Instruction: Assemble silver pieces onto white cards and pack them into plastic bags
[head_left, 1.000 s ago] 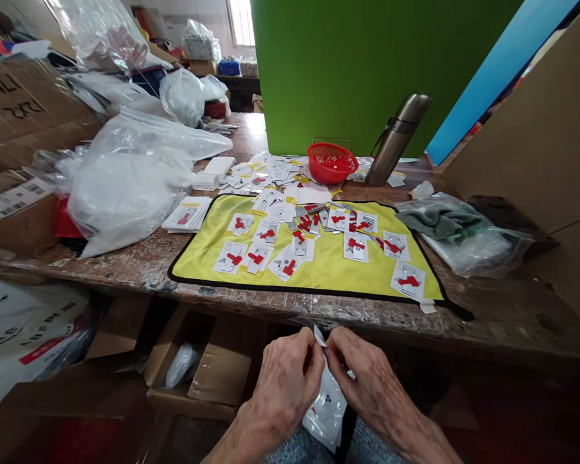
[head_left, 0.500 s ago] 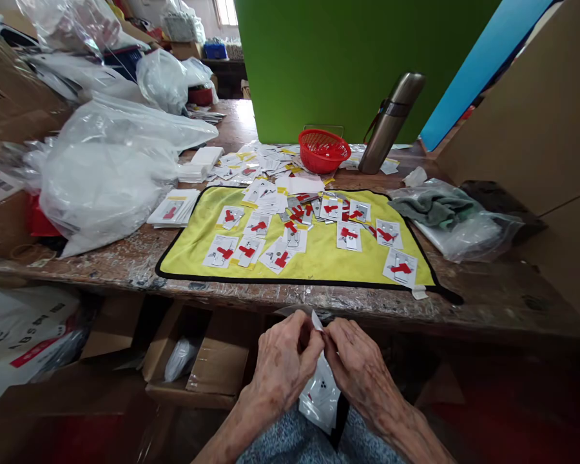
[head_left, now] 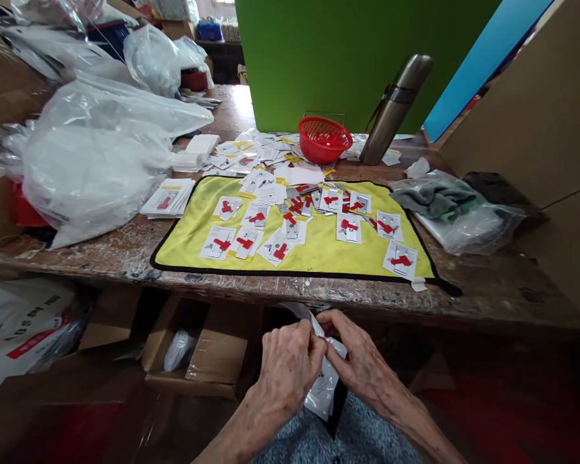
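Low in front of the table edge, over the lap, is a small clear plastic bag (head_left: 321, 392) with a white printed card inside. My left hand (head_left: 290, 361) is closed at its upper end, thumb and curled fingers pinching the edge. On the other side my right hand (head_left: 362, 354) grips the bag, its fingertips close to the left thumb. A pale flap or strip (head_left: 310, 317) sticks up between the hands; its exact kind is unclear. On the yellow cloth (head_left: 336, 258) beyond lie several white cards, each with a red-and-metal piece, such as this card (head_left: 400, 260).
A red basket (head_left: 323, 154) and a steel flask (head_left: 391, 116) stand at the back before a green panel (head_left: 357, 58). Large plastic bags (head_left: 101, 161) and card stacks (head_left: 168, 198) lie left. A grey cloth (head_left: 439, 198) lies right. Open cardboard boxes (head_left: 212, 351) sit below the table.
My left fingers have curled in more tightly, and my right hand has shifted around the bag's upper end. More of the pale flap shows. The view has tilted slightly.
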Tool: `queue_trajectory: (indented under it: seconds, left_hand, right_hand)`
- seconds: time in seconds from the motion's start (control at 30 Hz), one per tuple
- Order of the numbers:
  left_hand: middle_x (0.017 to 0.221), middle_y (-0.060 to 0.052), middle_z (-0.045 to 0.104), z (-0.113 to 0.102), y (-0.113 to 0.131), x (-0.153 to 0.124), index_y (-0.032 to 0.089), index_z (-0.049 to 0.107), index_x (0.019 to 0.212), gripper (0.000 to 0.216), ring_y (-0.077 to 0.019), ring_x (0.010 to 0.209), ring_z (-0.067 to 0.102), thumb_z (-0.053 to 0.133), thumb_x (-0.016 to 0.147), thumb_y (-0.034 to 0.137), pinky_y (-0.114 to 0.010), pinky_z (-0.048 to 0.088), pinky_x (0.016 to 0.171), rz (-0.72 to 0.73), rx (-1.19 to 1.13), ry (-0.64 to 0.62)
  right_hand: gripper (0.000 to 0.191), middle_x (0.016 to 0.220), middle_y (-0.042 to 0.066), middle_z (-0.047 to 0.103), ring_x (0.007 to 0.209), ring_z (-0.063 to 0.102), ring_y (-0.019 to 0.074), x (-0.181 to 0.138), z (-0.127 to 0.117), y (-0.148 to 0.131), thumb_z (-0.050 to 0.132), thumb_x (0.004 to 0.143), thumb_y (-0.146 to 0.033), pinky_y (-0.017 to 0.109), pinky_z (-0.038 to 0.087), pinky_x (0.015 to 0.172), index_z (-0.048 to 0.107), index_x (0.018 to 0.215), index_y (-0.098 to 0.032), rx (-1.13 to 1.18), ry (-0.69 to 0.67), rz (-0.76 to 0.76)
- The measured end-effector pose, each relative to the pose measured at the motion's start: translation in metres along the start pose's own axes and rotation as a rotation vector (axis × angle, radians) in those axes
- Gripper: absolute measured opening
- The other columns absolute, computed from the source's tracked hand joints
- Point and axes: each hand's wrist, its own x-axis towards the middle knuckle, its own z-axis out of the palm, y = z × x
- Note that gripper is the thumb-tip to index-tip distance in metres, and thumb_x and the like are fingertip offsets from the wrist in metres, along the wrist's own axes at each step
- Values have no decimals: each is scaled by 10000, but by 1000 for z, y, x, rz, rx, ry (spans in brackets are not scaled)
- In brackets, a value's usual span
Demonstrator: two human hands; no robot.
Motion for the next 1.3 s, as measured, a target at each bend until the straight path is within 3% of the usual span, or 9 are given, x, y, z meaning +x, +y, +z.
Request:
queue_trajectory:
  seconds: [0.2, 0.33, 0.43, 0.53, 0.7, 0.83, 0.97, 1.2, 1.3]
  left_hand:
    - [690, -16, 616, 2, -14, -5, 195, 611, 722, 215, -172, 700, 582, 504, 842, 338, -287, 403, 677, 131, -314, 69]
    - [1017, -77, 612, -4, -36, -1, 184, 565, 1083, 478, -211, 889, 573, 678, 697, 440, -349, 455, 789, -9, -703, 321]
    - [951, -88, 645, -3, -45, 0, 143, 539, 1117, 596, -197, 805, 603, 720, 654, 471, -326, 482, 713, -139, -1195, 0]
    - [750, -50, 646, 2, -44, 0, 102, 617, 925, 491, -140, 631, 574, 710, 663, 507, -263, 456, 611, -140, -1474, -267]
    - [580, -6, 568, 2, -45, -1, 111, 639, 759, 472, -107, 514, 482, 551, 791, 573, -227, 378, 484, -45, -1169, -60]
    - [1058, -114, 651, -8, -42, -8, 164, 600, 1119, 567, -269, 981, 575, 699, 693, 526, -441, 439, 853, 256, -524, 452]
    - [1058, -92, 654, -10, -34, -11, 181, 522, 1199, 627, -252, 982, 587, 722, 696, 498, -505, 340, 965, 591, -211, 435]
    - [789, -9, 654, -11, -37, -2, 160, 561, 1065, 369, -157, 722, 591, 624, 820, 429, -414, 396, 865, 668, -250, 536]
    - [838, -32, 678, -14, -42, 2, 160, 553, 1059, 350, -171, 746, 588, 612, 831, 418, -386, 422, 811, 656, -240, 608]
  right_hand:
    - [155, 791, 23, 662, 764, 594, 197, 5, -18, 15, 476, 832, -262, 298, 451, 701, 613, 834, -190, 216, -237, 263]
    - [364, 808, 45, 679, 751, 613, 217, -1, -23, 19, 594, 786, -499, 314, 475, 651, 614, 920, -161, 475, -218, 534]
    - [456, 794, 32, 691, 715, 640, 197, -3, -23, 9, 661, 729, -539, 301, 497, 642, 615, 989, -167, 775, -314, 581]
    - [454, 699, 13, 681, 623, 632, 165, -1, -21, 0, 695, 701, -534, 272, 498, 599, 647, 945, -154, 938, -423, 537]
    - [379, 688, 1, 667, 534, 582, 121, 2, -15, -1, 677, 734, -510, 221, 449, 501, 644, 858, -153, 829, -341, 512]
    - [377, 573, -31, 576, 451, 481, 97, 6, -11, -2, 639, 751, -533, 214, 366, 435, 599, 748, -158, 733, -326, 511]
    - [345, 581, -46, 477, 524, 405, 82, 17, -6, -3, 663, 746, -470, 203, 310, 469, 558, 656, -154, 672, -350, 363]
    - [291, 639, -47, 452, 565, 404, 83, 29, -21, -3, 588, 801, -442, 201, 315, 515, 544, 727, -163, 743, -413, 211]
    - [251, 673, -21, 549, 563, 493, 106, 44, -46, 1, 501, 865, -413, 223, 361, 542, 573, 825, -176, 505, -241, 253]
